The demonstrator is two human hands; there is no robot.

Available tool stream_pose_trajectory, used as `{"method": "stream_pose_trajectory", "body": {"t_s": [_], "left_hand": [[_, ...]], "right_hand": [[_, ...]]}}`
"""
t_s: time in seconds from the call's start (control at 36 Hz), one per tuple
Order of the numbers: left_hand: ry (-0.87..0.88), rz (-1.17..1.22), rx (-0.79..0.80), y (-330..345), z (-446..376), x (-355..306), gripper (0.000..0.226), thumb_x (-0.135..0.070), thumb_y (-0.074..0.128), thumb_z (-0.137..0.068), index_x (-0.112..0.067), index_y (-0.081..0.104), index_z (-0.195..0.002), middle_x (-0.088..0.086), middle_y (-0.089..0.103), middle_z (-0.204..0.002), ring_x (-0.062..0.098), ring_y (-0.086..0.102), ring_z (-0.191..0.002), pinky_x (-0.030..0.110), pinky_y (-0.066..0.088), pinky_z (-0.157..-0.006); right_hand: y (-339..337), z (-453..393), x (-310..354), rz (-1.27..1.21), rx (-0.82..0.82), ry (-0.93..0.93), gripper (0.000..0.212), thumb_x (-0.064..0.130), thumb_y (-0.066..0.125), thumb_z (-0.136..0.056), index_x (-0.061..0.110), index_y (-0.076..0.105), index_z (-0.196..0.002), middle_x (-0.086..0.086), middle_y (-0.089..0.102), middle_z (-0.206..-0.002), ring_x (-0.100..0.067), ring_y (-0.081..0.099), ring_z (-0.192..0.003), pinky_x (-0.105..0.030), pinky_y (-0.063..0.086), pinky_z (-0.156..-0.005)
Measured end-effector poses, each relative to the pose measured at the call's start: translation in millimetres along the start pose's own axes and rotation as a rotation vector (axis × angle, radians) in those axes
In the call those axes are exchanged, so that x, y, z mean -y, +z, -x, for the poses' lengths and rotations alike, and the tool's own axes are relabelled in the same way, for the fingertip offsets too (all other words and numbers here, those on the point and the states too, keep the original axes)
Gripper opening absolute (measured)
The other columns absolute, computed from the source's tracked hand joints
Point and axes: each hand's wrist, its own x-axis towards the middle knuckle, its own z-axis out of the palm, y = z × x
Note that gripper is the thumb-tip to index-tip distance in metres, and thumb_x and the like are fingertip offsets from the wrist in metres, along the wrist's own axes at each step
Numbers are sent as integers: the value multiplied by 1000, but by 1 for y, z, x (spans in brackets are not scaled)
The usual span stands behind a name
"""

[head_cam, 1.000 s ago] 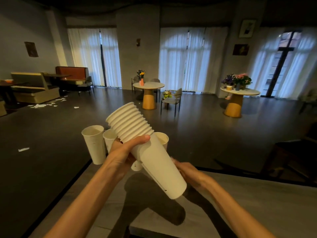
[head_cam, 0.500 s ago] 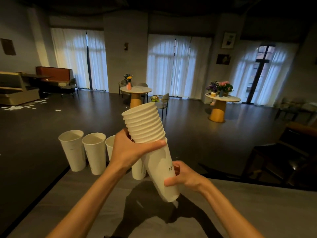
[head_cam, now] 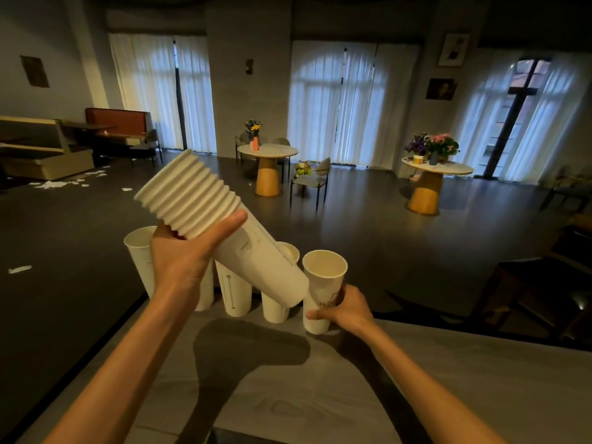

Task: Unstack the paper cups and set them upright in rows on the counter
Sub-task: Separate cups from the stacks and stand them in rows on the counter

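Observation:
My left hand (head_cam: 182,254) grips a tilted stack of white paper cups (head_cam: 221,225), rims pointing up and left, base down to the right. My right hand (head_cam: 341,307) holds a single upright cup (head_cam: 323,283) at its lower part, at the right end of a row along the far edge of the grey counter (head_cam: 320,395). Whether its base touches the counter is unclear. The row holds several upright white cups, among them the leftmost cup (head_cam: 139,254) and a middle cup (head_cam: 234,293), partly hidden behind my left hand and the stack.
The counter's far edge drops to a dark floor. Beyond stand round tables on yellow bases (head_cam: 267,165) with flowers, chairs (head_cam: 312,181), and a booth (head_cam: 45,149) at the left. A dark chair (head_cam: 541,296) sits close at the right.
My right hand has pulled one cup off the bottom of the stack and moved it right to the row's end. My left hand tilted the stack further to the left.

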Motion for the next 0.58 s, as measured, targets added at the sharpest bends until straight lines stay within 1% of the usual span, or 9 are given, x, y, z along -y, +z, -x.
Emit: {"method": "stream_pose_trajectory", "body": {"t_s": [0.11, 0.17, 0.33, 0.39, 0.42, 0.47, 0.5, 0.53, 0.58], "left_hand": [[-17, -45, 42, -16, -3, 3, 73, -48, 95, -46, -30, 67, -111, -6, 75, -107, 11, 71, -104, 43, 57, -93], [-15, -64, 60, -17, 0, 3, 69, -48, 95, -45, -33, 66, -106, -7, 75, -105, 11, 71, -103, 41, 57, -93], [-40, -51, 151, -10, 13, 6, 76, -51, 92, -47, -29, 65, -115, -11, 76, -106, 6, 72, -99, 26, 61, -80], [-69, -34, 209, -3, 20, 5, 74, -47, 93, -47, -27, 67, -114, -8, 77, -106, 8, 73, -99, 29, 61, -81], [-94, -20, 236, 0, 24, 5, 76, -45, 91, -46, -24, 67, -115, -4, 77, -108, 11, 73, -100, 32, 60, -83], [-157, 28, 293, 10, 32, 6, 78, -41, 88, -44, -21, 67, -117, 1, 77, -109, 16, 73, -102, 35, 59, -84], [-192, 60, 324, 17, 37, 8, 79, -38, 88, -43, -20, 66, -117, 2, 77, -109, 18, 73, -102, 34, 59, -82], [-234, 88, 354, 24, 42, 9, 80, -36, 88, -43, -19, 66, -119, 4, 77, -109, 20, 73, -102, 33, 60, -79], [-318, 149, 416, 42, 54, 10, 78, -30, 87, -46, -17, 65, -119, 4, 77, -103, 21, 74, -96, 32, 60, -71]], "right_hand": [[8, -10, 0, 23, -42, -6, 79, 23, 96, -58, 19, 55, -126, -3, 63, -132, -25, 57, -126, -49, 48, -106], [11, -12, -1, 36, -60, 2, 79, 23, 96, -58, 19, 55, -126, -4, 63, -133, -26, 57, -127, -50, 48, -106], [8, -8, -1, 61, -44, 0, 88, 21, 96, -57, 19, 50, -132, -4, 59, -137, -27, 54, -129, -48, 47, -106], [1, -4, -6, 76, -36, 29, 91, 21, 96, -56, 20, 48, -133, -2, 59, -133, -25, 57, -125, -44, 49, -102], [-4, -1, -8, 86, -52, 52, 85, 21, 96, -57, 19, 50, -128, -2, 61, -125, -22, 60, -115, -40, 53, -97], [-19, 10, -11, 88, -119, 54, 56, 21, 93, -64, 17, 56, -106, -1, 63, -97, -12, 62, -85, -32, 55, -81], [-28, 18, -11, 61, -130, 31, 43, 23, 90, -68, 15, 59, -96, -2, 63, -86, -9, 60, -73, -32, 56, -75], [-38, 26, -9, 10, -103, 8, 34, 25, 88, -73, 13, 62, -91, -4, 65, -81, -9, 60, -67, -35, 57, -75], [-56, 47, 0, -159, 80, -32, 34, 37, 80, -78, 10, 69, -96, -13, 71, -89, -15, 68, -75, -44, 59, -87]]}}
